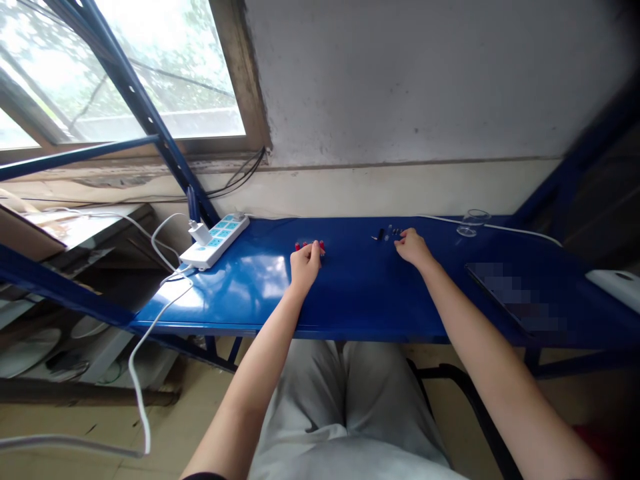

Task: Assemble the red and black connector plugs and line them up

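Note:
My left hand (305, 262) rests on the blue shelf top (350, 293), its curled fingers over a small red item (309, 246) that shows past the fingertips. My right hand (413, 247) lies farther right, fingers bent, touching a few tiny dark parts (389, 234) on the shelf. Whether either hand grips anything is too small to see.
A white and blue power strip (216, 241) with a plugged-in charger (200, 231) and white cable (145, 373) sits at the left end. A clear glass dish (471, 223) and a dark tablet (520, 297) lie right. The wall stands close behind; a window at upper left.

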`<control>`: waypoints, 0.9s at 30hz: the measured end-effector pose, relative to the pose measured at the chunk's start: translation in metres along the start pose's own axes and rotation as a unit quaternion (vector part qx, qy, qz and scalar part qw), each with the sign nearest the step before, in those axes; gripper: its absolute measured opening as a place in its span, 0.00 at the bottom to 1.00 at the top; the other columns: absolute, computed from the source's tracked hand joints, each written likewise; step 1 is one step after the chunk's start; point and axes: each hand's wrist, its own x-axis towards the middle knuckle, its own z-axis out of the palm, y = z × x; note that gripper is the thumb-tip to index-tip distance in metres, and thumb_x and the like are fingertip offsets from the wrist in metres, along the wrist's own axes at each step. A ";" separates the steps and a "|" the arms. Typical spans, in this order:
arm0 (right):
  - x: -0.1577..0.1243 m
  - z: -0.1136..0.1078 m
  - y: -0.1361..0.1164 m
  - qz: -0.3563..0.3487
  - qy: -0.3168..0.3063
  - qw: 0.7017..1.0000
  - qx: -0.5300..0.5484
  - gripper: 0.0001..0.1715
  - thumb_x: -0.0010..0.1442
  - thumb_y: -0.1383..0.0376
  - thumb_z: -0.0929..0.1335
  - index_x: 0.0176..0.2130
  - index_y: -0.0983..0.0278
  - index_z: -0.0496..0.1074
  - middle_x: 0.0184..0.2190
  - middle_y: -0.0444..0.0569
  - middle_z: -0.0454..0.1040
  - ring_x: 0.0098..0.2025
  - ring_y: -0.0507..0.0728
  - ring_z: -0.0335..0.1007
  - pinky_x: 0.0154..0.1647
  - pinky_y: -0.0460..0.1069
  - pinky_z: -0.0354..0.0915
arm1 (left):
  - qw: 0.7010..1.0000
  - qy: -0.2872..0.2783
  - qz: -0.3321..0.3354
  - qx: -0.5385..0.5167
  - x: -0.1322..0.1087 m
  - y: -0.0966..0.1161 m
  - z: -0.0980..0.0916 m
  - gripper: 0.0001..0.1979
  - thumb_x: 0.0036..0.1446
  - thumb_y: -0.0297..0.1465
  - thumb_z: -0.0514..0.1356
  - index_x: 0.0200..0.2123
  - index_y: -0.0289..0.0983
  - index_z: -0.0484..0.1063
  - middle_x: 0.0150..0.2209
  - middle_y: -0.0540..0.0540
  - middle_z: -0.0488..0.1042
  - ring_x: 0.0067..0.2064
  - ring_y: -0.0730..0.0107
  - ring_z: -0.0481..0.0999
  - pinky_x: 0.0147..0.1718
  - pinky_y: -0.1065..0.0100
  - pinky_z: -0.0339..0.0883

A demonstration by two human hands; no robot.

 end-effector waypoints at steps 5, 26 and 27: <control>-0.008 -0.004 -0.014 -0.040 -0.013 0.999 -0.031 0.03 0.51 0.68 0.66 0.31 0.64 0.67 0.29 0.53 0.73 0.33 0.58 0.69 0.34 0.49 0.61 | 1.000 0.015 -0.008 -0.004 0.000 0.001 -0.002 0.25 0.59 0.44 0.46 0.23 0.34 0.72 0.13 0.51 0.65 0.18 0.76 0.65 0.25 0.72 0.59; -0.044 0.084 -0.124 -0.244 -0.118 0.962 0.026 0.17 0.48 0.56 0.71 0.37 0.61 0.72 0.40 0.49 0.72 0.45 0.59 0.65 0.41 0.52 0.59 | 0.990 0.053 -0.043 -0.122 0.002 0.005 -0.005 0.22 0.57 0.43 0.50 0.20 0.34 0.69 0.11 0.53 0.62 0.13 0.79 0.60 0.17 0.74 0.56; -0.044 0.085 -0.126 -0.242 -0.118 0.963 0.023 0.16 0.48 0.56 0.71 0.36 0.60 0.73 0.40 0.49 0.72 0.45 0.59 0.65 0.41 0.52 0.59 | 0.991 0.051 -0.041 -0.121 0.002 0.005 -0.005 0.22 0.57 0.43 0.50 0.20 0.34 0.69 0.11 0.53 0.62 0.13 0.79 0.60 0.17 0.74 0.56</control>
